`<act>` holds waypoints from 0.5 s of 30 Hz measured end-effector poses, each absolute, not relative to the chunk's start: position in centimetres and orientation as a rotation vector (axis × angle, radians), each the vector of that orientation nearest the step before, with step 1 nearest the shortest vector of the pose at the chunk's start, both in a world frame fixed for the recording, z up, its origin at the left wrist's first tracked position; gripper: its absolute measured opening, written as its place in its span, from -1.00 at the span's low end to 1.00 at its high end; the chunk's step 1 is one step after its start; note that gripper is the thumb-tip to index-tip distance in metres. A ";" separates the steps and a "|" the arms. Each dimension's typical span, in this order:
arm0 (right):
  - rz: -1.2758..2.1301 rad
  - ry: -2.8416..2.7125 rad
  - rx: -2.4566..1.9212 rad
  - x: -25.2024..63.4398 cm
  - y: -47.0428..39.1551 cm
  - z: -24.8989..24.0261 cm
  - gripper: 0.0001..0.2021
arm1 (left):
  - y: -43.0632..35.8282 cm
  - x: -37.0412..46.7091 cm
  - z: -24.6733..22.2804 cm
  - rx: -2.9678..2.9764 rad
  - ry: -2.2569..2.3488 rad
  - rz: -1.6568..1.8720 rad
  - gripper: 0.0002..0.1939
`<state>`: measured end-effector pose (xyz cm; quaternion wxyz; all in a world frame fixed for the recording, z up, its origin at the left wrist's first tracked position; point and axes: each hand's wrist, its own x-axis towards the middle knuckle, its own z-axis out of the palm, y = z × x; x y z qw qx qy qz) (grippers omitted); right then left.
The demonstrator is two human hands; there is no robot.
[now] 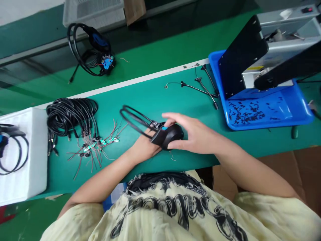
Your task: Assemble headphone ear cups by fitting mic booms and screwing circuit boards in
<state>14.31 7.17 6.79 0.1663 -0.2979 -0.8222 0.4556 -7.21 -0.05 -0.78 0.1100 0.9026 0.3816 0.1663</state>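
A black headset (pixel 167 136) with a looped double headband is held between my hands above the green table. My right hand (pixel 194 132) grips the round black ear cup, thumb on the near side and fingers over the far side. My left hand (pixel 144 147) is closed on the headset from the left and below; its fingers are mostly hidden behind it. A bit of blue shows beneath my right fingertips, and a thin wire hangs under the cup. Left of my left hand lie small green circuit boards (pixel 89 146) with loose wires, beside a bundle of black cables (pixel 69 115).
Thin black microphone booms (pixel 198 88) lie at the back right. A blue tray (pixel 271 125) with many tiny black pieces stands there under a grey and black machine (pixel 244 57). Another headset (pixel 100 40) rests beyond the white strip. At left stands a white foam box (pixel 37 154).
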 end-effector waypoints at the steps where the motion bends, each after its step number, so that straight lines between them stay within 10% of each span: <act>1: 1.290 -2.403 -0.831 14.4 7.1 6.3 -0.39 | 0.0 -7.5 -1.1 2.628 1.110 0.534 -0.65; 15: 0.985 -2.099 -0.956 16.9 -1.6 1.2 -0.68 | 1.7 -6.9 0.2 2.328 1.081 0.557 -0.78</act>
